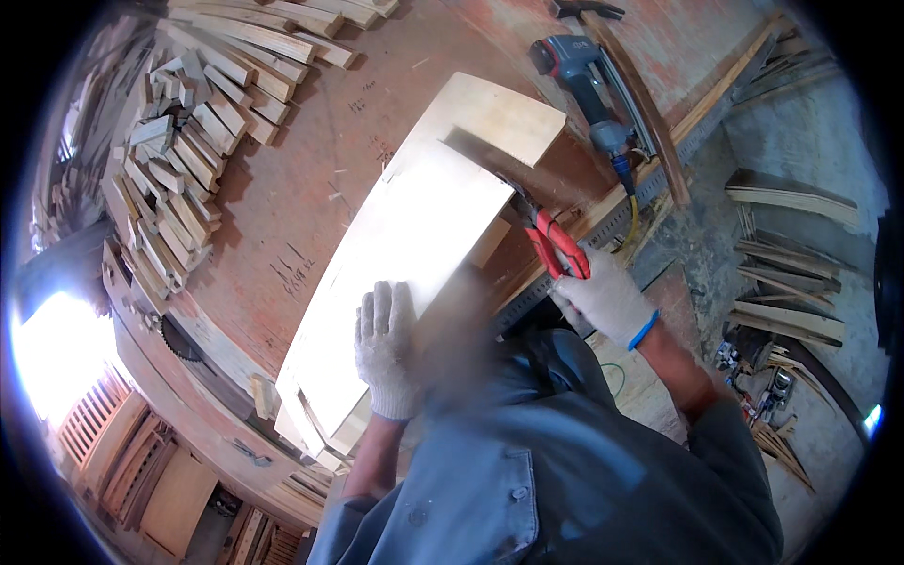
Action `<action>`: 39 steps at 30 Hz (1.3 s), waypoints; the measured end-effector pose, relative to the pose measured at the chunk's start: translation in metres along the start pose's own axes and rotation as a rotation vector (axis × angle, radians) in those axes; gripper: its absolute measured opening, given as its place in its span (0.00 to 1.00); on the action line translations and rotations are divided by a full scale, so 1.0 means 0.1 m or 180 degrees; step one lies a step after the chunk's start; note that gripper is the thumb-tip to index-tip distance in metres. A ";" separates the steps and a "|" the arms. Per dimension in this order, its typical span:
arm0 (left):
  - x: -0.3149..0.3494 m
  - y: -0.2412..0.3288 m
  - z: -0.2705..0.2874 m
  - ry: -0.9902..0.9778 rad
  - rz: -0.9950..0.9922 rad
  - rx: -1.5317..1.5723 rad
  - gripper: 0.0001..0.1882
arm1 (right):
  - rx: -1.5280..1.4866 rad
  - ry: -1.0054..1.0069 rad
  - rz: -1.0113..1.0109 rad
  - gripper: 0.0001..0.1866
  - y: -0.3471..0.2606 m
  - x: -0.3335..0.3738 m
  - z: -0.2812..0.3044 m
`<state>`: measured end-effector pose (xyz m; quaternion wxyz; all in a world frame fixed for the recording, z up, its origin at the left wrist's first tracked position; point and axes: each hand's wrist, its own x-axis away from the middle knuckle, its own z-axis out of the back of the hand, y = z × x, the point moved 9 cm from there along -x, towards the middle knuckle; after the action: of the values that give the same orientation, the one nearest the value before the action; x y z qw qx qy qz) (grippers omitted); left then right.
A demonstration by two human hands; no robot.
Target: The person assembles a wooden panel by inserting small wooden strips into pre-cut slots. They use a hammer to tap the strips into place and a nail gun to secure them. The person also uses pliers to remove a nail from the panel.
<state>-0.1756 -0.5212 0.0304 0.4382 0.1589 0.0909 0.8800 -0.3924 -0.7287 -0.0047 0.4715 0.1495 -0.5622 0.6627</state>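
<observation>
A pale wooden assembly (400, 245), topped with a smooth flat board, lies aslant on the reddish-brown bench in front of me. My left hand (384, 348), in a whitish knit glove, rests flat on the board's near part with its fingers stretched out. In my gloved right hand (607, 297) is a pair of red-handled pliers (557, 247). Their dark jaws are at the board's right-hand corner; whether they grip anything there I cannot make out. A blurred dark shape hides part of the board's near right edge.
A nail gun (586, 89) with a yellow hose (629, 226) lies at the far right of the bench, beside a wooden-handled hammer (640, 104). Many short wood pieces (193, 141) are heaped at the far left. Curved offcuts (791, 198) lie on the right-hand floor.
</observation>
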 end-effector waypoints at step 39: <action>-1.02 -1.07 0.98 -0.0549 0.0640 0.0904 0.17 | -0.4053 -0.1117 -0.0193 0.19 -1.41 -0.54 -1.06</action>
<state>-0.0038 -0.5364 0.0693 0.3274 0.3022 0.1600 0.8808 -0.2175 -0.6700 0.0070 0.3876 -0.0370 -0.9083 0.1530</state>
